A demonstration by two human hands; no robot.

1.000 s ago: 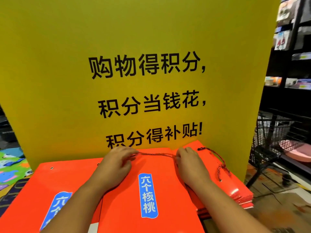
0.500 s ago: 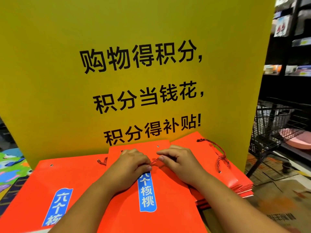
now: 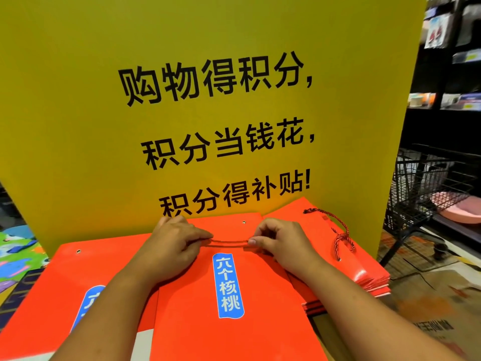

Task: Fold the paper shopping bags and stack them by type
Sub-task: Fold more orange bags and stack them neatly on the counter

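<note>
Orange paper bag (image 3: 234, 334) with a blue label lies flat in the middle of the view, overlapping a like bag (image 3: 59, 287) on the left and a stack of the same orange bags (image 3: 369, 274) on the right. Both hands hold its twisted cord (image 3: 230, 242). The left hand (image 3: 177, 246) and the right hand (image 3: 281, 243) each pinch one end, with the short length between them drawn almost straight just above the label.

A hard pull could probably drag the cord through its eyelet or tear the paper there. The bags look glossy, so the top one may slide askew under sideways pressure. A loose cord left sticking out could keep the next bag from lying flat.

Whatever carries the bags is hidden beneath them. A tall yellow sign (image 3: 104, 126) with black characters stands right behind. To the right are a dark wire basket (image 3: 426, 183), dark shelves (image 3: 455, 100) of goods and flattened cardboard (image 3: 429, 308) lower down. A colourful mat (image 3: 18, 256) shows at the left edge.
</note>
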